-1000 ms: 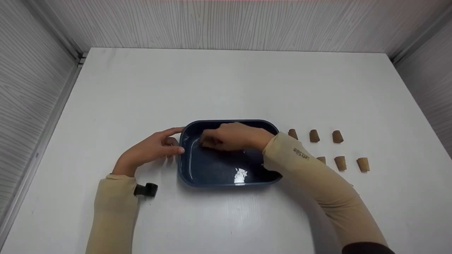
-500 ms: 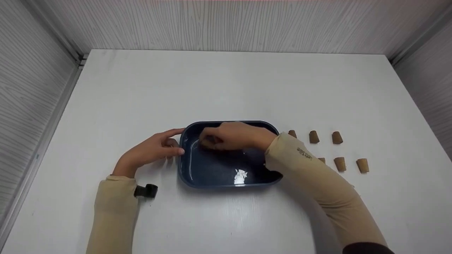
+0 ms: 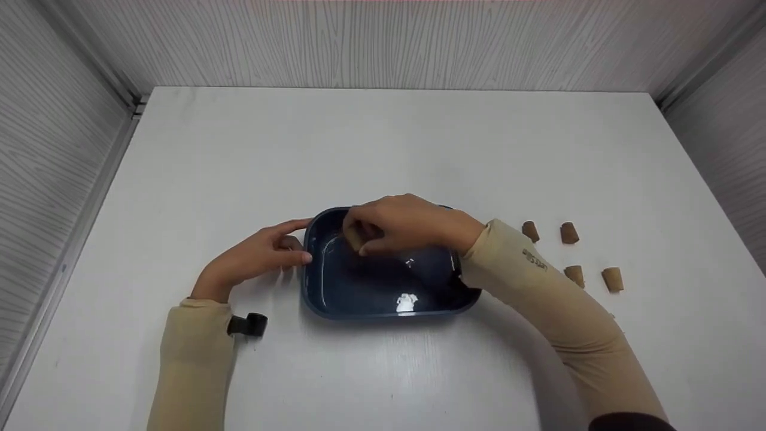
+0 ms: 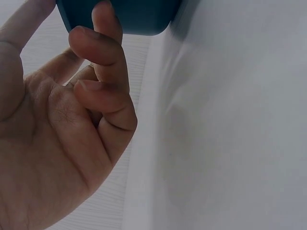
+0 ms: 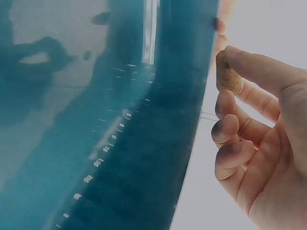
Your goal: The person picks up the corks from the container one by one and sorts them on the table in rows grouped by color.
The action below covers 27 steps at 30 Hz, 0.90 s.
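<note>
A dark blue, glossy rectangular tray (image 3: 383, 299) with rounded corners lies on the white table. Over its left half my right hand (image 3: 407, 224) pinches a tan cork stopper (image 5: 229, 75) between thumb and fingertips. That cork (image 3: 353, 236) is partly hidden by the fingers in the head view. My left hand (image 3: 251, 257) touches the tray's left end from outside, thumb and index finger at the wall. In the left wrist view, the other fingers of the left hand (image 4: 67, 115) are loosely bent and hold nothing, near the tray's corner (image 4: 139, 19).
Right of the tray, several tapered corks lie in two rows: darker ones (image 3: 569, 233) behind, lighter ones (image 3: 612, 279) in front. The right sleeve (image 3: 544, 299) crosses the tray's right end. A black strap piece (image 3: 248, 324) sticks out from the left sleeve (image 3: 197, 353).
My right hand has risen a little and shifted slightly right, the cork still pinched and now more visible. Its sleeve covers the corks nearest the tray. The left hand stays put.
</note>
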Available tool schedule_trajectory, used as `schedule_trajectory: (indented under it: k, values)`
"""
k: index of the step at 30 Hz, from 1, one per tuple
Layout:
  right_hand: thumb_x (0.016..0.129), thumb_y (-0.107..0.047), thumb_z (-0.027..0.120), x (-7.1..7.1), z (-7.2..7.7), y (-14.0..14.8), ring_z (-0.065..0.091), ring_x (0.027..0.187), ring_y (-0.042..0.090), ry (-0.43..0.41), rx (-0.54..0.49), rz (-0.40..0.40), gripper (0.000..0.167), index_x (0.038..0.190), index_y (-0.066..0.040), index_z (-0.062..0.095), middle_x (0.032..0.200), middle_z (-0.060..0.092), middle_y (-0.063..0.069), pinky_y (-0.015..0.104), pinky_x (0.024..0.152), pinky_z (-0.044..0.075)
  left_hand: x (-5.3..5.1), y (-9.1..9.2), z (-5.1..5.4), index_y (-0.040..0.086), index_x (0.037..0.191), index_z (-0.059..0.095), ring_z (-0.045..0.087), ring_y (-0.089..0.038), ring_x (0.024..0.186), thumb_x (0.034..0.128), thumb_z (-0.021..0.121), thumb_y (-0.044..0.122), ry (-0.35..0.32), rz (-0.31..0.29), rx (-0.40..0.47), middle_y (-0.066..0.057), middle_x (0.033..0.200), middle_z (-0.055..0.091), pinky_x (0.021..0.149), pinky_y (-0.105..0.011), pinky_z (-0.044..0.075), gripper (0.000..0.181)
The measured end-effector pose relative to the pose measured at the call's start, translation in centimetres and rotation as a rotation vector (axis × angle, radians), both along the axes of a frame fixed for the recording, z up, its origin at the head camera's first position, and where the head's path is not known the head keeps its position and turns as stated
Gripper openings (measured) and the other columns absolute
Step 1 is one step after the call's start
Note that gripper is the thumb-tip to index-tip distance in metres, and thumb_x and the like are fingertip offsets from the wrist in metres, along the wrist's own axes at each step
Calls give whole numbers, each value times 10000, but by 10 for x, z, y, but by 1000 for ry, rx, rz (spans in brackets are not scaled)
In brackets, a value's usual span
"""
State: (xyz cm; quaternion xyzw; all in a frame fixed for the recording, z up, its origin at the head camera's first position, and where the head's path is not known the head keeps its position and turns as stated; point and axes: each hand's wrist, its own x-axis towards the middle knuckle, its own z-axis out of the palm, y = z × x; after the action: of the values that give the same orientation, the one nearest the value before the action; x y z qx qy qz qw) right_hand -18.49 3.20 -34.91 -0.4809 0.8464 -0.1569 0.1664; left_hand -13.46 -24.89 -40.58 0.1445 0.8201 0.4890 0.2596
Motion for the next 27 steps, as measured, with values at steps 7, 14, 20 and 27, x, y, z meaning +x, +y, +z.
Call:
schedule_trajectory:
  k: [7, 14, 20, 27]
  values:
    - [869, -382, 712, -1, 17, 13, 485, 680, 116, 39, -49, -25, 339, 1105, -185, 570, 768, 531, -12, 277, 620, 383, -1, 0, -2, 124, 1500, 341, 536, -168, 690, 927, 650, 259, 6, -7, -1, -13, 841, 608, 662, -293, 458, 665]
    - [856, -348, 731, -2, 33, 34, 450, 649, 111, 50, -98, -72, 381, 1121, -153, 538, 751, 499, -24, 270, 612, 363, -1, -2, -1, 161, 1510, 324, 509, -130, 712, 927, 650, 277, -2, 4, -20, -11, 874, 605, 684, -290, 446, 678]
    - [863, -335, 728, -5, 40, 55, 430, 659, 118, 24, -137, -132, 389, 1128, -154, 510, 768, 483, -22, 273, 631, 360, 0, -2, 0, 158, 1509, 325, 485, -119, 718, 924, 652, 260, -11, 10, -19, 0, 878, 594, 673, -278, 429, 678]
    - [867, -298, 729, -8, 44, 82, 424, 652, 126, 38, -168, -185, 402, 1143, -121, 497, 756, 486, 0, 268, 625, 362, 1, -3, -1, 135, 1504, 334, 480, -123, 716, 921, 656, 259, 2, 3, -15, 12, 854, 587, 659, -270, 418, 677]
